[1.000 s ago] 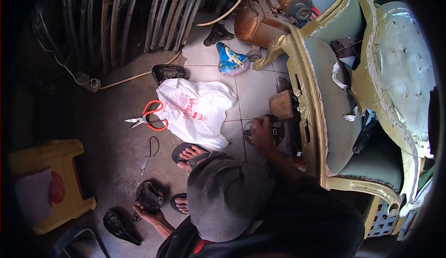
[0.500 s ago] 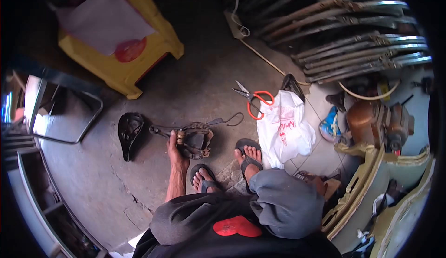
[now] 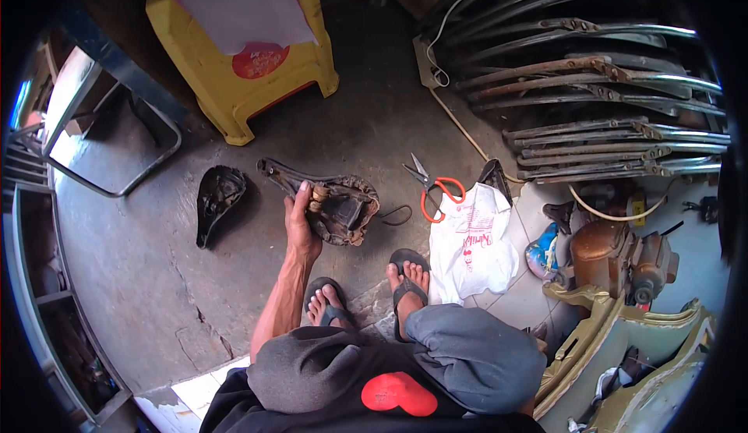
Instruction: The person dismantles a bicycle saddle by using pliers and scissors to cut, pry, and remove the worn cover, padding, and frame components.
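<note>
A worn dark bicycle saddle (image 3: 343, 213), its underside up and its edges ragged, is held in my left hand (image 3: 301, 226), with the thumb on top near the tan springs. The saddle's narrow end points to the upper left. Another black saddle shell (image 3: 220, 199) lies on the floor to its left. Part of a thin dark loop (image 3: 397, 215) shows just right of the held saddle. Orange-handled scissors (image 3: 436, 191), blades apart, rest beside a white plastic bag (image 3: 474, 250) with red print. My right hand is out of sight, beyond my right knee.
A yellow stool (image 3: 234, 106) with a pale sheet on it stands at the upper left. Stacked metal chair frames (image 3: 608, 94) fill the upper right. At the right are a blue saddle (image 3: 543, 251), a brown motor (image 3: 601, 254) and a gold-trimmed chair frame (image 3: 580, 332).
The view has swung from the right side toward the left. My left hand has raised the worn saddle off the floor. My right hand, seen earlier near a dark round object, has left view.
</note>
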`<action>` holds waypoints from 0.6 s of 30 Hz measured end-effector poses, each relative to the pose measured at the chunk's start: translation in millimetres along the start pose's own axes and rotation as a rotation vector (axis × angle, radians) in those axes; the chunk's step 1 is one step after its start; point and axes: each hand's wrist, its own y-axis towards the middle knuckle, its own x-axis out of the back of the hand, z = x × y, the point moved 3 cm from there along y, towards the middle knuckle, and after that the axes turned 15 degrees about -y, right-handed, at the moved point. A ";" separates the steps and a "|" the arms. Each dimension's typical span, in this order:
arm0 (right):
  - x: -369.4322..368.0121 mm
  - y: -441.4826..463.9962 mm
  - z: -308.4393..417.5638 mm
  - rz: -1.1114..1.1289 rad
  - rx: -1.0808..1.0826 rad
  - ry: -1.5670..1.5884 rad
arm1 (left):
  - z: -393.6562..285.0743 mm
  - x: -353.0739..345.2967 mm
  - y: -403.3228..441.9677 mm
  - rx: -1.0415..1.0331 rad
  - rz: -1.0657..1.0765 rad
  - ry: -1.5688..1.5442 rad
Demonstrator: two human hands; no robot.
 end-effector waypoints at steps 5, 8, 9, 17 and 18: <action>20.5 -77.0 -56.6 -0.085 -0.223 0.001 | 0.1 -7.7 -4.0 -0.028 0.026 0.078; 48.5 -148.7 -95.3 -0.195 -0.421 0.024 | 1.0 -6.0 0.1 -0.030 -0.015 0.119; 60.6 -176.8 -106.2 -0.247 -0.486 0.047 | 1.7 -5.4 2.3 -0.038 -0.038 0.138; 153.4 -215.2 -73.6 -0.800 -0.094 0.396 | -4.1 -29.0 -9.4 -0.024 -0.111 0.159; 158.3 -189.0 -61.3 -0.789 -0.068 0.278 | -7.4 -32.4 -14.4 -0.024 -0.105 0.148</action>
